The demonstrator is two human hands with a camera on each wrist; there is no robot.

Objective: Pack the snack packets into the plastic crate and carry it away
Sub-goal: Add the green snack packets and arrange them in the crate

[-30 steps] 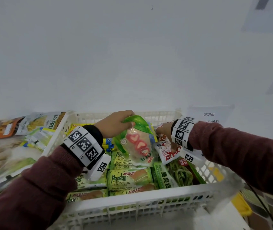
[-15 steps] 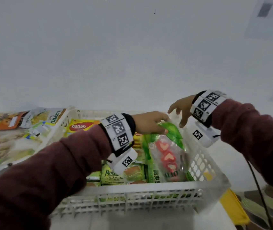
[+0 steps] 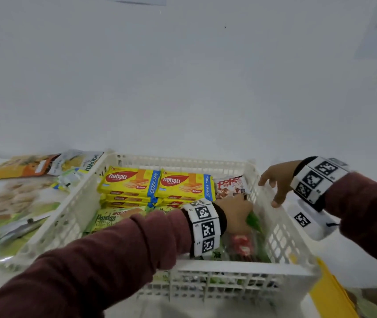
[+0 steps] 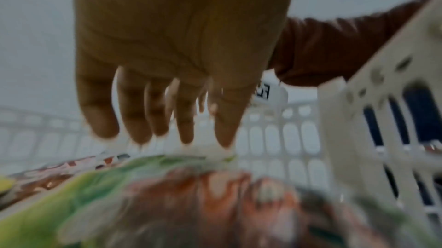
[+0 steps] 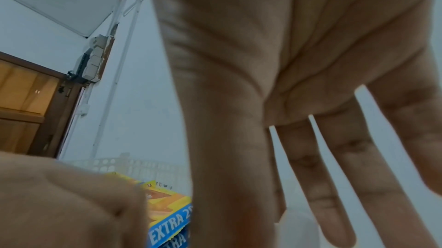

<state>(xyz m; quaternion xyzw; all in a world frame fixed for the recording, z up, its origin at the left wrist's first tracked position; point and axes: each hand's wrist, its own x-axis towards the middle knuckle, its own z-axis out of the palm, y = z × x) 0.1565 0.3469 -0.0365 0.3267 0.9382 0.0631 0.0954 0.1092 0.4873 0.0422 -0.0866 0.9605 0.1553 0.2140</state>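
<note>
White slotted plastic crate [image 3: 281, 228]: stiff, loaded, take both rims | green crinkly snack packet [image 3: 252, 220]: light, slippery | left hand [image 3: 234, 214] fingers [image 4: 141, 119] straight above it | right hand [image 3: 277, 182] fingers [image 5: 318, 186] spread.

Left hand [image 3: 234, 214] reaches forward and down, fingers apparently straight; right hand [image 3: 278, 181] hovers, fingers spread.
</note>
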